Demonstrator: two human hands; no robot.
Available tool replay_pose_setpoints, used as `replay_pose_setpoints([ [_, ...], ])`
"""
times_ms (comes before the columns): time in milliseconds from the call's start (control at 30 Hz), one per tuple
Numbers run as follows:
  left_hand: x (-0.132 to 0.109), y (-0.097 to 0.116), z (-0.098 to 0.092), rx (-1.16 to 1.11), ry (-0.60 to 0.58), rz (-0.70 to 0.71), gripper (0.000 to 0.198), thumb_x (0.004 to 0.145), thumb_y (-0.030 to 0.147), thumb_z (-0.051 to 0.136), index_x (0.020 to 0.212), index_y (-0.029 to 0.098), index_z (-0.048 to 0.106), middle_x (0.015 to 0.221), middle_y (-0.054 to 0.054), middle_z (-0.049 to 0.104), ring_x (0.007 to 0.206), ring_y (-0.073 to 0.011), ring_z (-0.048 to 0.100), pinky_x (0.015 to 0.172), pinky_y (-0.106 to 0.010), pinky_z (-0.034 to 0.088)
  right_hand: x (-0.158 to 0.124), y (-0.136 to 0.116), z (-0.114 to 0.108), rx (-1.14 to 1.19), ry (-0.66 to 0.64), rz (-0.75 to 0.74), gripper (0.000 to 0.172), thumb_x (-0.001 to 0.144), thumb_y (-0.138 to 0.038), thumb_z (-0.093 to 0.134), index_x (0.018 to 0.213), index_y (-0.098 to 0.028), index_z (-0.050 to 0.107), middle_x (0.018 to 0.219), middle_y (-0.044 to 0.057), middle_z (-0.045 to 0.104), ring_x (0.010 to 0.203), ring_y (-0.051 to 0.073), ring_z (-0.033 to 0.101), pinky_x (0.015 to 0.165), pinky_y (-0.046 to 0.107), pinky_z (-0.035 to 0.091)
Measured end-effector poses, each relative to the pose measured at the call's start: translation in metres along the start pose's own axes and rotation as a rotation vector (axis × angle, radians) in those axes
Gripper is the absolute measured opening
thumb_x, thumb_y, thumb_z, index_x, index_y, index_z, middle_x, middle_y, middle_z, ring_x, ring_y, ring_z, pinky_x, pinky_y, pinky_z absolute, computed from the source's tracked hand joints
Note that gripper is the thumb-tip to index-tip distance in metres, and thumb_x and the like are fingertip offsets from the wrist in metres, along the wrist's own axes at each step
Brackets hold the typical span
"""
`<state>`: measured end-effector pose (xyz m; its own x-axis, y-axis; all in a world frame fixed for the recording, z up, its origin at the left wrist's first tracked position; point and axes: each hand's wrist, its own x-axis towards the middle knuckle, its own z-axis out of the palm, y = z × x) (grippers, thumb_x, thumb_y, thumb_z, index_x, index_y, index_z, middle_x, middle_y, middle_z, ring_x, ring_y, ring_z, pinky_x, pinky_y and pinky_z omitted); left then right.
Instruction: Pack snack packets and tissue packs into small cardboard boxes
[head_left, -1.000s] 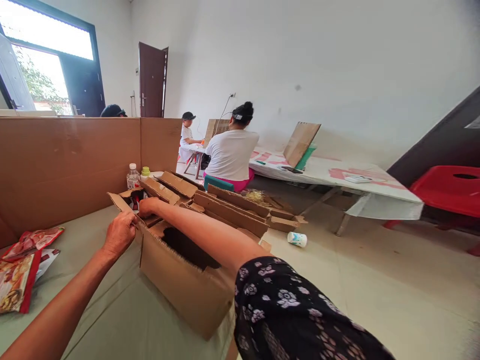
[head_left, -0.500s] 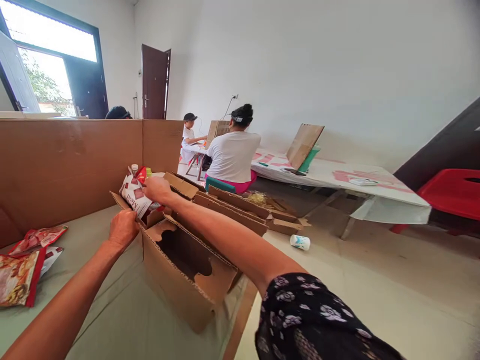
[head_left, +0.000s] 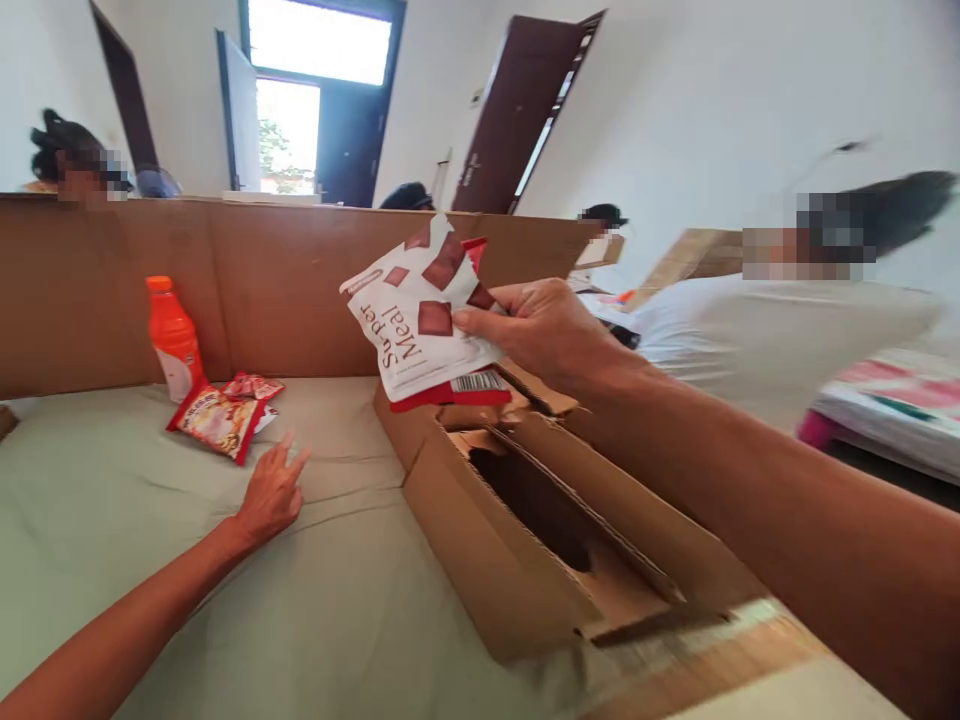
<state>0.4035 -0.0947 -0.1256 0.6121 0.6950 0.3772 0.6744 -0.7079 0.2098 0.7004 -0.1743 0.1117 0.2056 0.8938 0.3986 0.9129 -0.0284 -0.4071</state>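
Pinched between the thumb and fingers of my right hand (head_left: 536,325) is a white snack packet (head_left: 420,310) printed "Su-per Meal" with dark red squares. Red packaging with a barcode (head_left: 480,382) shows behind it; whether that is a second packet I cannot tell. The packets are up above the far end of an open cardboard box (head_left: 495,540). My left hand (head_left: 274,490) hovers over the green cloth with fingers apart, holding nothing. Just beyond it lie a red and cream food packet (head_left: 217,420) and a smaller red packet (head_left: 255,386), partly over something white.
An orange bottle (head_left: 172,340) stands behind the packets, near a tall cardboard partition (head_left: 315,290). The box sits along the right edge of the cloth-covered surface (head_left: 330,620). A person in a white shirt (head_left: 772,340) is at the right; other heads show past the partition.
My right hand has lifted the white packet up out of the box. My left hand has let go of the box edge and moved left. The view has turned left.
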Motion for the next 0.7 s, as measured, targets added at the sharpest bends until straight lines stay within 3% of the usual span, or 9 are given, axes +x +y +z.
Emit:
replay_pose_setpoints([
  [100,-0.042,-0.049,-0.009,0.056,0.04,-0.17,0.047,0.087,0.015,0.068,0.132,0.017,0.06,0.15,-0.017,0.05,0.134,-0.0348,0.053,0.109,-0.057,0.047,0.0,-0.04,0.029,0.009,-0.19,-0.041,0.027,0.094,-0.033,0.051,0.083,-0.019,0.071,0.081,0.009,0.075,0.067,0.022,0.069,0.057,0.031,0.052],
  [233,-0.066,-0.081,-0.008,0.073,0.092,-0.249,0.037,0.095,0.033,0.067,0.129,0.018,0.06,0.142,-0.012,0.056,0.127,-0.0294,0.057,0.105,-0.055,0.05,0.012,-0.095,0.082,-0.226,-0.345,-0.115,0.021,0.088,-0.027,0.063,0.071,-0.018,0.072,0.071,0.006,0.073,0.065,0.02,0.068,0.057,0.027,0.045],
  [367,-0.073,-0.091,0.005,0.053,0.134,-0.297,0.039,0.096,0.036,0.066,0.13,0.018,0.06,0.14,-0.012,0.057,0.125,-0.0288,0.059,0.103,-0.053,0.052,0.037,-0.137,0.129,-0.39,-0.33,-0.196,0.021,0.095,-0.023,0.057,0.093,-0.016,0.077,0.099,0.016,0.079,0.094,0.028,0.073,0.076,0.032,0.048],
  [467,-0.074,-0.094,0.012,0.044,0.147,-0.315,0.04,0.095,0.036,0.066,0.131,0.019,0.059,0.14,-0.012,0.057,0.126,-0.0286,0.058,0.104,-0.052,0.051,0.046,-0.168,0.156,-0.428,-0.315,-0.29,0.032,0.101,-0.033,0.05,0.117,-0.016,0.072,0.119,0.02,0.075,0.112,0.032,0.069,0.09,0.037,0.047],
  [600,-0.076,-0.096,0.011,0.038,0.174,-0.281,0.034,0.091,0.026,0.06,0.124,0.018,0.064,0.136,-0.014,0.062,0.122,-0.0283,0.06,0.105,-0.048,0.05,0.016,-0.2,0.172,-0.42,-0.396,-0.381,0.044,0.101,-0.054,0.048,0.114,-0.02,0.073,0.112,0.013,0.077,0.105,0.028,0.071,0.083,0.033,0.049],
  [700,-0.073,-0.102,0.007,0.025,0.222,-0.211,0.026,0.088,0.026,0.05,0.104,0.022,0.071,0.123,-0.014,0.068,0.114,-0.0315,0.064,0.099,-0.049,0.053,-0.024,-0.203,0.17,-0.318,-0.503,-0.602,0.03,0.098,-0.043,0.054,0.099,-0.022,0.076,0.105,0.007,0.079,0.096,0.023,0.072,0.071,0.028,0.048],
])
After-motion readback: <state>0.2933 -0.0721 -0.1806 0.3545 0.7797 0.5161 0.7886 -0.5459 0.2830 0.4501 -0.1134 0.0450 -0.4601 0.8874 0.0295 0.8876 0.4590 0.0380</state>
